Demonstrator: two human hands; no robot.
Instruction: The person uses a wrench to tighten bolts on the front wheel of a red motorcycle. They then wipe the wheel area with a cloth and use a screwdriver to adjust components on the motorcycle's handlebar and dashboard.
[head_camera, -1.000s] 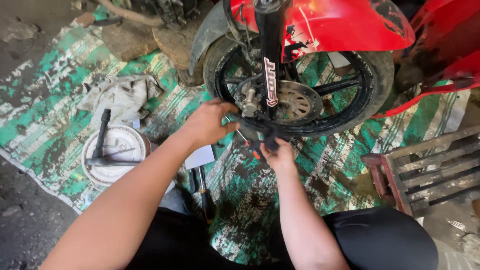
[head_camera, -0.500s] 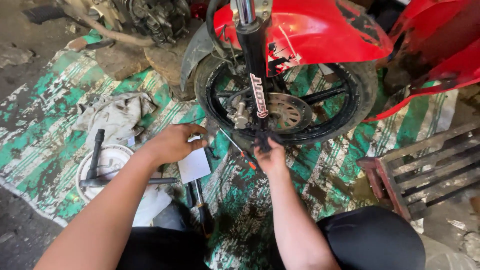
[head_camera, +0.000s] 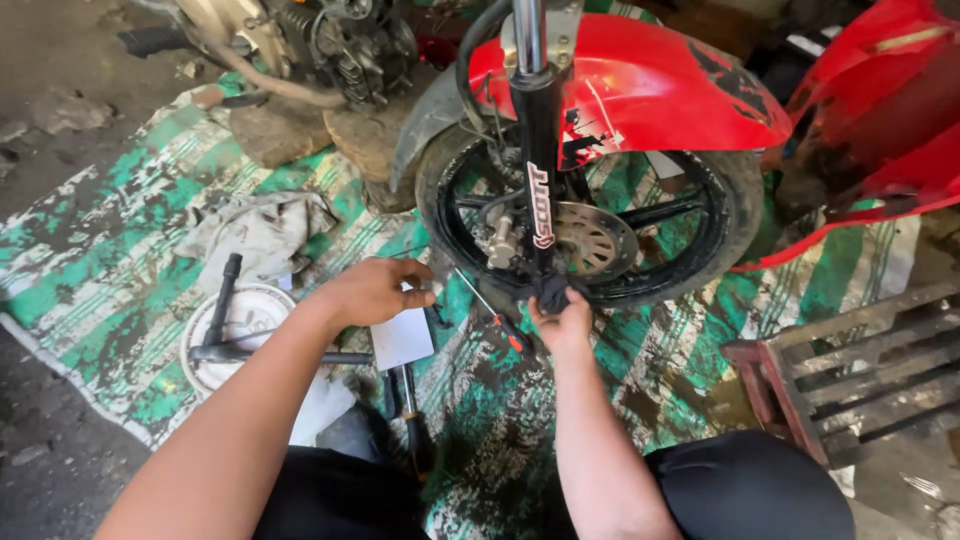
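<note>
Two bare hands worked by the front wheel (head_camera: 600, 235). Below its hub, the right hand (head_camera: 563, 318) pinched a dark rag (head_camera: 549, 290) against the fork's foot. Left of the wheel, the left hand (head_camera: 370, 292) curled loosely over a white card (head_camera: 402, 338), gripping nothing visible.

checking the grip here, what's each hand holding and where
Right hand pinches a dark rag by its lower end. Left hand seems empty, fingers curled over the mat.
</note>
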